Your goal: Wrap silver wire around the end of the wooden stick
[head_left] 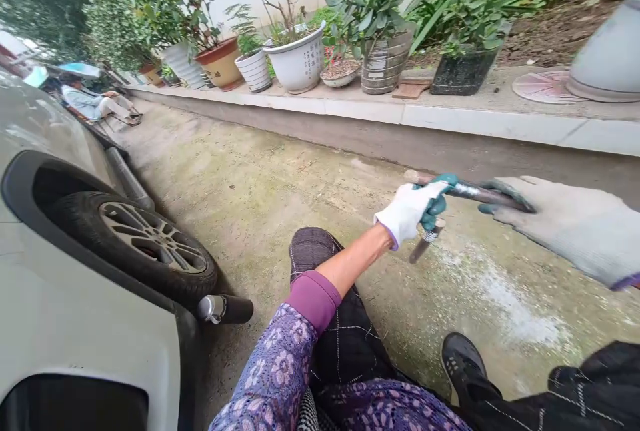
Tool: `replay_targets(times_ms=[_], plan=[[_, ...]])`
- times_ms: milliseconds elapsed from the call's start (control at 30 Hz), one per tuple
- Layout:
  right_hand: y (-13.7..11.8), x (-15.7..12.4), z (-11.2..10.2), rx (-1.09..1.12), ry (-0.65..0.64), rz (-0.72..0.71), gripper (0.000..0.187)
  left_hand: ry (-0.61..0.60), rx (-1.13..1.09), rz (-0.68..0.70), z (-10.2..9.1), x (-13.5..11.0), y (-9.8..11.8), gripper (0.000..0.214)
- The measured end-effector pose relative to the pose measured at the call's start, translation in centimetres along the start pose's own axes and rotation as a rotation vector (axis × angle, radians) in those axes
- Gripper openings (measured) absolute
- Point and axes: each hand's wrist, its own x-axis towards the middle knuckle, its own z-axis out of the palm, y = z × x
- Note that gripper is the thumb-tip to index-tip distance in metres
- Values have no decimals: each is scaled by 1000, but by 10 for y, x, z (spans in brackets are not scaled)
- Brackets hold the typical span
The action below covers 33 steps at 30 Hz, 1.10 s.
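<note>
1. The tool, a rusty metal bar, is up in the air over the concrete, well to the right of the wheel.
2. The left hand, gloved, is closed in a fist round the tool's near end.
3. The right hand, gloved, lies with its fingers stretched along the tool's far end and touching it. I cannot tell whether it grips.
4. A shoe rests on the ground, lower and right of the wheel.
5. A cylinder lies just right of the wheel.
6. Pots stand on a ledge, far above the wheel.
</note>
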Motion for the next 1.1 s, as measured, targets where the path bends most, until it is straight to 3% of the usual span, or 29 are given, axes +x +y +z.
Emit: replay_targets(times_ms=[133,267,433,567,800,1000,1100], plan=[[-15,-11,-17,-75,-37,3,46,-98,-8,32,-2,4,3,27],[-21,-7,-31,166,-49,100,37,-195,-22,28,-3,7,12,27],[-13,-12,-44,689,-318,290,35,-146,108,103,5,-5,20,22],[4,-12,-45,961,-561,249,51,-194,117,106,9,-8,18,20],[11,-12,-47,867,-547,228,57,-227,121,32,6,0,10,22],[10,-15,-50,912,-621,188,54,-310,54,4,6,-2,14,29],[1,-16,-42,723,-484,173,46,-248,59,15,9,0,12,25]])
